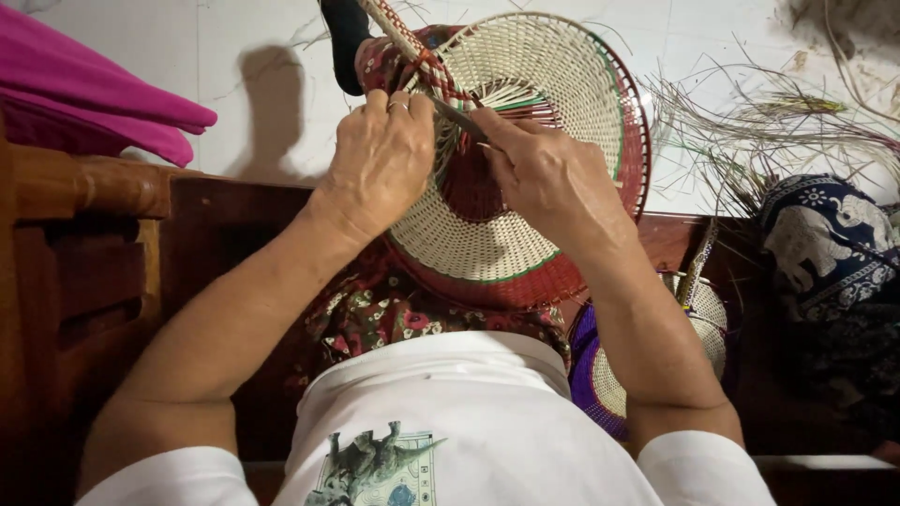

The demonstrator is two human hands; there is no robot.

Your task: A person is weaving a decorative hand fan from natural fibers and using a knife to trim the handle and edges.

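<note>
A round woven basket [525, 187], cream in the middle with green and red bands toward its rim, lay tilted across the person's lap, its far edge over the pale floor [253, 103]. The left hand [380, 159] rested on the basket's left side, its fingers curled closed around a bundle of red and cream weaving strips [412, 52] that ran away to the far left. The right hand [544, 173] sat just beside it, touching the weave near the centre, its fingers pinched narrow on a thin dark tool [459, 120]. A second woven piece, purple and cream [600, 384], lay near the right forearm. Loose dry strands [750, 131] were scattered on the floor to the far right, and magenta cloth [84, 94] lay far left.
</note>
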